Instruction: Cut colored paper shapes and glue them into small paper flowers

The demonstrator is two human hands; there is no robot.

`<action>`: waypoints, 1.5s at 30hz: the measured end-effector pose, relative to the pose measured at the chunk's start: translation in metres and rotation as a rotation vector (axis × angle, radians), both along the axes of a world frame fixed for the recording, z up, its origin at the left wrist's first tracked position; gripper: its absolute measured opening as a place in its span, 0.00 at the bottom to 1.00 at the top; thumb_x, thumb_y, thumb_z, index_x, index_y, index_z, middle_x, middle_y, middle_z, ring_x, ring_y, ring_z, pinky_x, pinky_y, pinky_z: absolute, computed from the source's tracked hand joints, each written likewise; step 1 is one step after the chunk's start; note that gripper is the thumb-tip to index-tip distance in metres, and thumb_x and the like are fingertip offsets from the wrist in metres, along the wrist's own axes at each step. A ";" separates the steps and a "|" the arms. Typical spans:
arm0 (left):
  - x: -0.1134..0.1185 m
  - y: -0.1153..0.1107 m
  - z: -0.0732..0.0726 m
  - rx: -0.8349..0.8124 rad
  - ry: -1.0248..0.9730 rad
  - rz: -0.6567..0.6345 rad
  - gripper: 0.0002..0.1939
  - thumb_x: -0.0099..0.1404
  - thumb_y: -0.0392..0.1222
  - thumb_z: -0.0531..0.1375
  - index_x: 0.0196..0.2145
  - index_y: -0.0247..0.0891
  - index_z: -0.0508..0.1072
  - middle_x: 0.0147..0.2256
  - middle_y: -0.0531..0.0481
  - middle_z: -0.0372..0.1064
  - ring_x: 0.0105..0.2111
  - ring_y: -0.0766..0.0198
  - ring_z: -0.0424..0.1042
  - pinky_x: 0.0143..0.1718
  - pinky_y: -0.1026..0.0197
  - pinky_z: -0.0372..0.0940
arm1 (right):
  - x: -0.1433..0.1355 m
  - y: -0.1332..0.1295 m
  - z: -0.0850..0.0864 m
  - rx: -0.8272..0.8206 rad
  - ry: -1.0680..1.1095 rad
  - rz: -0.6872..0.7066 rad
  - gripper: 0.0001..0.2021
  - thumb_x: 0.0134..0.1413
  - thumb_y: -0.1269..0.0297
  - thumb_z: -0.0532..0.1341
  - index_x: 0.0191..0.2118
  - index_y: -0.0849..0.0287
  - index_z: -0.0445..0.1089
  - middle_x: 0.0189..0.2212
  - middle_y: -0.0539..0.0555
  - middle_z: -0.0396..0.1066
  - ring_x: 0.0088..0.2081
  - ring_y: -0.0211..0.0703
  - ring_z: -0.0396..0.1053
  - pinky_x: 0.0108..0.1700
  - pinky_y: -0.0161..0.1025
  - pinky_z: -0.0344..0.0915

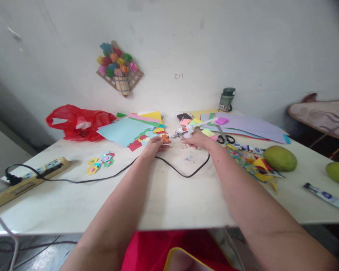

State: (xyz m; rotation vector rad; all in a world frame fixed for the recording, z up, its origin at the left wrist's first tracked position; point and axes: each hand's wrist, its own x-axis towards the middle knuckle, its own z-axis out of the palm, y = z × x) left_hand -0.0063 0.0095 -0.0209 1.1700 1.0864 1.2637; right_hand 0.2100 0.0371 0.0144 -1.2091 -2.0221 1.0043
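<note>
My left hand is over the middle of the table, with its thumb and fingertips closed on a small orange paper flower. Just to the right, my right hand grips a white hot glue gun, whose nozzle points left toward the flower. A long pale glue stick sticks out of the gun's back. From below the right hand a black cord loops across the table to the left. Finished-looking paper flowers in yellow, blue, red and green lie left of my left forearm.
A power strip lies at the left edge, near a red plastic bag. Coloured sheets are at the back. On the right are scissors, paper scraps, green mangoes and a glue tube.
</note>
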 end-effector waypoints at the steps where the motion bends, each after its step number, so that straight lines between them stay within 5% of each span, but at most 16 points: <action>1: 0.000 0.000 0.000 -0.002 0.001 0.001 0.10 0.55 0.41 0.61 0.30 0.35 0.63 0.38 0.42 0.74 0.32 0.62 0.75 0.32 0.63 0.67 | 0.000 0.000 0.000 0.005 0.002 0.003 0.10 0.44 0.64 0.64 0.26 0.61 0.62 0.13 0.45 0.58 0.12 0.27 0.52 0.14 0.28 0.52; 15: 0.000 -0.001 0.000 -0.006 0.000 -0.009 0.12 0.54 0.42 0.62 0.30 0.35 0.62 0.36 0.40 0.74 0.31 0.62 0.75 0.32 0.63 0.67 | -0.001 -0.002 0.002 0.027 0.002 -0.040 0.12 0.44 0.62 0.64 0.35 0.61 0.66 0.13 0.44 0.58 0.12 0.28 0.53 0.15 0.28 0.54; 36: 0.004 -0.004 0.005 -0.024 0.012 0.021 0.11 0.54 0.42 0.63 0.29 0.33 0.65 0.35 0.41 0.74 0.30 0.64 0.74 0.32 0.64 0.68 | -0.003 -0.002 0.003 0.014 0.001 -0.016 0.11 0.41 0.62 0.65 0.25 0.61 0.62 0.13 0.45 0.59 0.12 0.27 0.53 0.14 0.28 0.53; 45: 0.000 0.000 -0.001 0.010 -0.028 0.006 0.12 0.53 0.42 0.63 0.29 0.34 0.64 0.35 0.42 0.74 0.31 0.62 0.74 0.30 0.64 0.66 | 0.001 -0.010 0.009 -0.075 0.322 0.028 0.15 0.38 0.56 0.66 0.21 0.61 0.62 0.12 0.46 0.61 0.11 0.28 0.53 0.12 0.30 0.50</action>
